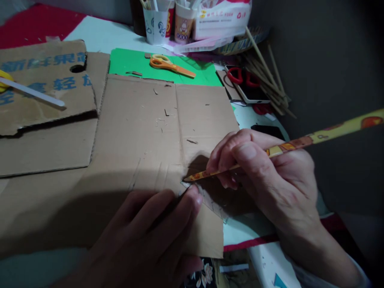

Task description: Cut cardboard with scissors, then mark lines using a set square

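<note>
My right hand [264, 176] grips a yellow and orange patterned pencil [288, 146], whose tip touches the large brown cardboard sheet [141, 120]. Close to that tip, the fingers of my left hand [156, 232] are held together and press down on a clear triangle ruler [214, 208] lying on the cardboard. Much of the ruler is hidden under my fingers and in shadow. Faint lines and creases run across the cardboard left of the pencil tip, and a vertical fold crosses the sheet above it.
Orange scissors [171, 66] lie on a green sheet [129, 60] at the back. More cardboard with blue printing [45, 88] is stacked at left. Paper cups [157, 24] stand behind. Red-handled scissors [243, 76], a phone [253, 94] and wooden sticks [267, 72] lie at the right.
</note>
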`<state>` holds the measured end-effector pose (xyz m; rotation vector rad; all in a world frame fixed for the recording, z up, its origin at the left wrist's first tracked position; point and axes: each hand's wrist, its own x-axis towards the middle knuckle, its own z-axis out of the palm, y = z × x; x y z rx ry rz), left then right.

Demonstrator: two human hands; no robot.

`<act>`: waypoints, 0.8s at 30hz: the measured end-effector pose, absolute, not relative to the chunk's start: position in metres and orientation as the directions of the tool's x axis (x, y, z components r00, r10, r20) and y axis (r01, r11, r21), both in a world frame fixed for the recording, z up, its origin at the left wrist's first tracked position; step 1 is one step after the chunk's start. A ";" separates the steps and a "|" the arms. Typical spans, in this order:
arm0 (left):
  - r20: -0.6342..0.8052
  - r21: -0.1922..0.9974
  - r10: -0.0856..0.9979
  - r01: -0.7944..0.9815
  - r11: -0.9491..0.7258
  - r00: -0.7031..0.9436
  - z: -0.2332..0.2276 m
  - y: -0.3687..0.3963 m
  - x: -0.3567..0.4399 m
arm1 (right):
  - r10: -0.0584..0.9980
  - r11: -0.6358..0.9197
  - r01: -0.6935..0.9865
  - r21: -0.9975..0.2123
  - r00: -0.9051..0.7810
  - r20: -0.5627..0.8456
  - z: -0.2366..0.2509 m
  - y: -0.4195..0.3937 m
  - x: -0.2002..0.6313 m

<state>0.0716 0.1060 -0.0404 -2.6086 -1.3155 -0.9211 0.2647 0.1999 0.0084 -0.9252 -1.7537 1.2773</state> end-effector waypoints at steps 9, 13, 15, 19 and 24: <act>0.536 0.209 0.719 0.756 -0.621 0.442 -0.037 0.102 0.074 | 0.853 0.332 0.123 -0.935 -0.462 0.242 0.013 0.201 0.261; 0.465 0.193 0.766 0.793 -0.577 0.444 -0.033 0.101 0.075 | 0.849 0.355 0.155 -0.922 -0.467 0.248 0.016 0.201 0.258; 0.441 0.181 0.774 0.800 -0.572 0.454 -0.031 0.103 0.076 | 0.844 0.373 0.161 -0.914 -0.468 0.262 0.017 0.201 0.257; 0.436 0.173 0.772 0.799 -0.576 0.463 -0.027 0.108 0.076 | 0.831 0.382 0.142 -0.913 -0.485 0.272 0.016 0.202 0.257; 0.459 0.173 0.745 0.774 -0.609 0.483 -0.028 0.106 0.073 | 0.822 0.396 0.144 -0.907 -0.495 0.281 0.015 0.202 0.257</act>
